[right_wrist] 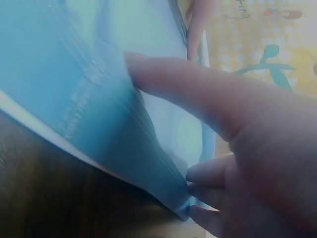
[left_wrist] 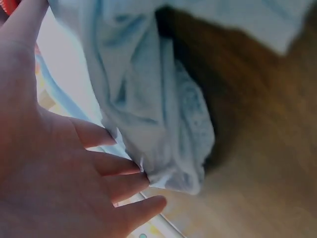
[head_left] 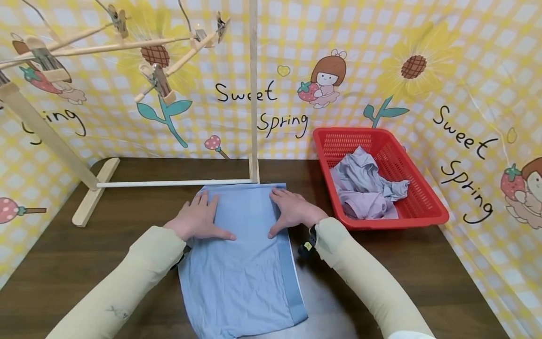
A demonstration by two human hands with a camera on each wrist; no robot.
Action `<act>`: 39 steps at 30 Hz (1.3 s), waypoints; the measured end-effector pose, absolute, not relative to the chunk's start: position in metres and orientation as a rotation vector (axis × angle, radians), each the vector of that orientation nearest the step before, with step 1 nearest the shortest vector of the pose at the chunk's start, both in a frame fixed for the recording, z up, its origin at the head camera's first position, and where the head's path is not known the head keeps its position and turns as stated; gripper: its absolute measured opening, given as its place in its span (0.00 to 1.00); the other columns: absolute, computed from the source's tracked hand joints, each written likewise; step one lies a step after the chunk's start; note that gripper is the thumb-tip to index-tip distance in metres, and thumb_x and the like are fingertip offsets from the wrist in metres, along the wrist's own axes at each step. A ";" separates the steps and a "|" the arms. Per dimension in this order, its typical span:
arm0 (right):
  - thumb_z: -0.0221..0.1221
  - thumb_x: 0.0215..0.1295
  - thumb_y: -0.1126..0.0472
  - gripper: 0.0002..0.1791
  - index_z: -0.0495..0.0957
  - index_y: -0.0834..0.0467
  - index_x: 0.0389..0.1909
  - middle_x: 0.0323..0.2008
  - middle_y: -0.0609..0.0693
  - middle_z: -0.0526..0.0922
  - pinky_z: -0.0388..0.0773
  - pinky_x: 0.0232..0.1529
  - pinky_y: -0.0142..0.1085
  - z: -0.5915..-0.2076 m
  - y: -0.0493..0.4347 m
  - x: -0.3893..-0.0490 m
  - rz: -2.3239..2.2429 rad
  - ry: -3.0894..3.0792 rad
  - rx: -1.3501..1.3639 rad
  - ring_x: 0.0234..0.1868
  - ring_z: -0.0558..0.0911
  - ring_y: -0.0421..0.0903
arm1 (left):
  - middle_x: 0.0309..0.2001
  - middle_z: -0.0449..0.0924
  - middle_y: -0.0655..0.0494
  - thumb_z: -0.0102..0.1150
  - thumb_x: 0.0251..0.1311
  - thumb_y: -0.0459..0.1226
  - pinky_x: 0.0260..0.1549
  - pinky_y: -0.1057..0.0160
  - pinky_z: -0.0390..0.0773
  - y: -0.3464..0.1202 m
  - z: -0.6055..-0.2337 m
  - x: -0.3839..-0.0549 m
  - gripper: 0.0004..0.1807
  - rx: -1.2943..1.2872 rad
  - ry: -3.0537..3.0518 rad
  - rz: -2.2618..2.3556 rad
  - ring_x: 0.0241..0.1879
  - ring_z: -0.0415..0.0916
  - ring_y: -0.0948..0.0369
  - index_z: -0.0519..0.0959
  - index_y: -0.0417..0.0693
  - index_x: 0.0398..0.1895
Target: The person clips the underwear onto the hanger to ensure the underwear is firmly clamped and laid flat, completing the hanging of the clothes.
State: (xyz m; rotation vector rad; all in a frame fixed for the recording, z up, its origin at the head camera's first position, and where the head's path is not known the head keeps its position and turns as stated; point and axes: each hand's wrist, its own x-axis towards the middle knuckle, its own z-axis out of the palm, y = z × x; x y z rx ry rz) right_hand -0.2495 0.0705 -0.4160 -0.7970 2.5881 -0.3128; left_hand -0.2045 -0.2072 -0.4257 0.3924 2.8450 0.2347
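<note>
A light blue garment (head_left: 243, 282) lies spread on the dark wooden table, with a darker stitched band (head_left: 293, 287) along its right side and creases in its lower half. My left hand (head_left: 198, 217) rests on its upper left part, fingers extended and thumb pointing inward. On the upper right edge, my right hand (head_left: 294, 211) touches the cloth, thumb apart from the fingers. The left wrist view shows straight fingers of my left hand (left_wrist: 64, 168) against gathered cloth (left_wrist: 133, 99). In the right wrist view, the thumb of my right hand (right_wrist: 257, 139) lies on the cloth near the stitching.
A red plastic basket (head_left: 400, 223) with crumpled grey-blue and lilac clothes (head_left: 364, 183) stands to the right. A wooden stand with a white crossbar (head_left: 178, 183) is behind the garment. Wooden arms with several clips (head_left: 161, 84) hang at upper left, before a yellow checked cloth backdrop (head_left: 360, 28).
</note>
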 end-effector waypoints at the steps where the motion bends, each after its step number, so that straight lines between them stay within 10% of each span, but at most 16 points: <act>1: 0.75 0.50 0.37 0.63 0.53 0.61 0.80 0.80 0.55 0.51 0.49 0.74 0.55 -0.416 0.070 -0.248 -0.334 2.585 -0.810 0.79 0.50 0.55 | 0.73 0.50 0.21 0.65 0.44 0.75 0.65 0.31 0.54 -0.207 -0.425 -0.203 0.71 0.402 2.851 0.230 0.73 0.49 0.31 0.55 0.26 0.75; 10: 0.73 0.58 0.43 0.49 0.64 0.57 0.76 0.76 0.54 0.61 0.58 0.72 0.48 -0.411 0.065 -0.211 -0.378 2.566 -1.017 0.75 0.60 0.54 | 0.71 0.60 0.28 0.68 0.55 0.64 0.66 0.35 0.58 -0.196 -0.409 -0.171 0.60 0.727 2.922 0.278 0.71 0.57 0.35 0.60 0.24 0.72; 22: 0.62 0.55 0.24 0.66 0.42 0.55 0.82 0.82 0.50 0.37 0.39 0.75 0.53 -0.427 0.093 -0.186 -0.105 2.487 -1.038 0.80 0.37 0.50 | 0.77 0.44 0.28 0.62 0.52 0.72 0.66 0.31 0.53 -0.206 -0.428 -0.124 0.68 0.609 2.779 0.307 0.74 0.41 0.29 0.52 0.29 0.77; 32: 0.67 0.55 0.29 0.62 0.49 0.54 0.82 0.81 0.51 0.47 0.45 0.75 0.53 -0.423 0.097 -0.184 -0.303 2.480 -1.060 0.79 0.44 0.52 | 0.77 0.49 0.31 0.60 0.45 0.77 0.67 0.30 0.46 -0.211 -0.436 -0.123 0.71 0.680 2.862 0.357 0.74 0.47 0.33 0.54 0.34 0.78; 39: 0.73 0.56 0.39 0.32 0.81 0.49 0.58 0.57 0.45 0.77 0.71 0.59 0.37 -0.411 0.099 -0.162 -0.411 2.439 -1.338 0.59 0.70 0.43 | 0.38 0.76 0.62 0.79 0.35 0.64 0.45 0.58 0.73 -0.192 -0.429 -0.103 0.33 1.187 2.780 0.680 0.41 0.72 0.62 0.80 0.55 0.40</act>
